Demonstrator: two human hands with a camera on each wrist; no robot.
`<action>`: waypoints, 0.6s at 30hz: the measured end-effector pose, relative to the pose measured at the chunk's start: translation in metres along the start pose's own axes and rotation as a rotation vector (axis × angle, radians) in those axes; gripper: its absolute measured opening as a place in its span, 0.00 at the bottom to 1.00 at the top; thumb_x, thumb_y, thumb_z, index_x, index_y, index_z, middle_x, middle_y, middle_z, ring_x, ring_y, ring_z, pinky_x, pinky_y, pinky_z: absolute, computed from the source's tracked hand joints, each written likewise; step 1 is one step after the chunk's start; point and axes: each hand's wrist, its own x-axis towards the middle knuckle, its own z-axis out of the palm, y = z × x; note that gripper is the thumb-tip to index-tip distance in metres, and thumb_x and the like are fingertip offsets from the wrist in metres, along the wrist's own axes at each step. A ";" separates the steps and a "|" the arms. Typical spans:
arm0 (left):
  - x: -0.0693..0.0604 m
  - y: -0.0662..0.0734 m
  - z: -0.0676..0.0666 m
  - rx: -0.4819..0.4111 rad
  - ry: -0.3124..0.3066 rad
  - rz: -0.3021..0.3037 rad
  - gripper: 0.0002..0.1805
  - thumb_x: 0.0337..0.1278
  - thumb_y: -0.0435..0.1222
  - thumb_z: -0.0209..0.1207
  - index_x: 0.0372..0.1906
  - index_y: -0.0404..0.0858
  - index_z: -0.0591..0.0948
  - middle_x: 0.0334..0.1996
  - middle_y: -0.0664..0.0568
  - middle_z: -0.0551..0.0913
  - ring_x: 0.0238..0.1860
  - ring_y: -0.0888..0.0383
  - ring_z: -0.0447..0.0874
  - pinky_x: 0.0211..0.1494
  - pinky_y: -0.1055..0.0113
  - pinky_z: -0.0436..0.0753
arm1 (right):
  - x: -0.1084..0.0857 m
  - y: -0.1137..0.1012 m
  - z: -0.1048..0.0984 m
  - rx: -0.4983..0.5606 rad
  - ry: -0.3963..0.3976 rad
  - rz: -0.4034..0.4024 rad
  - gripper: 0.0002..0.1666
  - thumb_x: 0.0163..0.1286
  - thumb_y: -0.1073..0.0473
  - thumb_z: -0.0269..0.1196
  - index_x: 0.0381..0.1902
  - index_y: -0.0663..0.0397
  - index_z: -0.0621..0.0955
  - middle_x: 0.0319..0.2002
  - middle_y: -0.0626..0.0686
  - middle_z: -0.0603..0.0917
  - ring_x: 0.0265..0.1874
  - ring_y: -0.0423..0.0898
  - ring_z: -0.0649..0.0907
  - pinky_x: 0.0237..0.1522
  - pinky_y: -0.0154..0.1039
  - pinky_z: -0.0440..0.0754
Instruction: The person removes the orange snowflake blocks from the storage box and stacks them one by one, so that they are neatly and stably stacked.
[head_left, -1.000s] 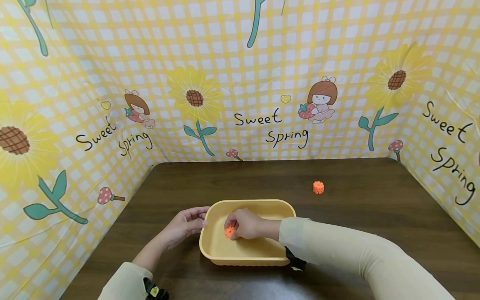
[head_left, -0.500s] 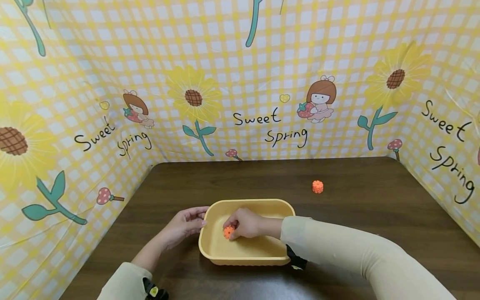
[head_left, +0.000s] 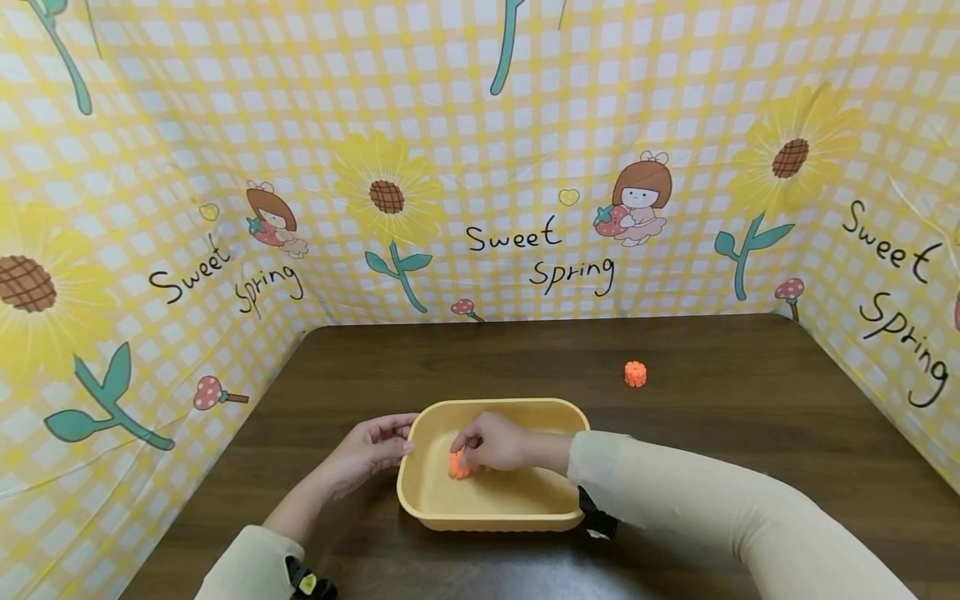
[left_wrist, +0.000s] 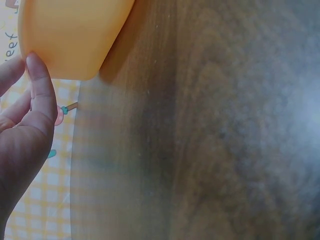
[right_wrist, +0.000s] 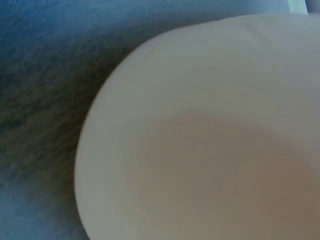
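A yellow plastic tub [head_left: 491, 522] with rounded corners sits on the table in the head view. My right hand [head_left: 498, 442] reaches into it and pinches an orange notched piece [head_left: 457, 468], shaped like a short cogged cylinder, low in the tub's left half. The fingers cover part of that piece. At the tub's left end, my left hand [head_left: 363, 458] touches the outside with fairly straight fingers; the left wrist view shows the thumb [left_wrist: 40, 80] against the tub wall [left_wrist: 75, 40]. In the right wrist view a blurred pale rounded surface hides the right hand.
A second orange notched piece [head_left: 635, 374] stands on the dark wooden table [head_left: 720, 375], behind and to the right of the tub. Yellow checked cloth [head_left: 480, 167] with printed flowers encloses the back and both sides.
Inside the tub, the orange piece has turned from showing its holed face to showing its notched side. My right fingers have shifted slightly over it; the left hand stays put.
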 end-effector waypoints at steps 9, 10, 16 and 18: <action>-0.001 0.001 0.001 -0.009 -0.005 0.008 0.33 0.63 0.29 0.60 0.69 0.22 0.61 0.47 0.43 0.73 0.45 0.58 0.79 0.49 0.62 0.82 | -0.004 -0.005 -0.011 0.123 0.056 0.018 0.08 0.67 0.72 0.58 0.40 0.67 0.83 0.25 0.51 0.80 0.21 0.45 0.78 0.25 0.38 0.81; -0.001 0.001 0.001 -0.010 -0.006 0.009 0.33 0.63 0.29 0.60 0.69 0.22 0.62 0.47 0.43 0.73 0.44 0.58 0.79 0.49 0.62 0.82 | -0.005 -0.006 -0.013 0.135 0.059 0.025 0.08 0.67 0.72 0.58 0.40 0.67 0.83 0.26 0.51 0.81 0.22 0.47 0.79 0.26 0.39 0.82; -0.001 0.001 0.001 -0.008 -0.007 0.009 0.33 0.63 0.29 0.59 0.69 0.22 0.61 0.47 0.43 0.73 0.44 0.58 0.79 0.49 0.62 0.82 | -0.011 -0.010 -0.022 0.175 0.069 0.050 0.10 0.69 0.70 0.57 0.45 0.65 0.83 0.28 0.53 0.83 0.30 0.53 0.83 0.33 0.46 0.84; -0.001 0.001 0.001 -0.007 -0.008 0.009 0.33 0.64 0.29 0.59 0.69 0.22 0.61 0.47 0.43 0.73 0.44 0.58 0.79 0.49 0.62 0.82 | -0.012 -0.010 -0.025 0.197 0.078 0.053 0.12 0.69 0.71 0.56 0.47 0.66 0.82 0.28 0.53 0.82 0.30 0.50 0.82 0.32 0.45 0.84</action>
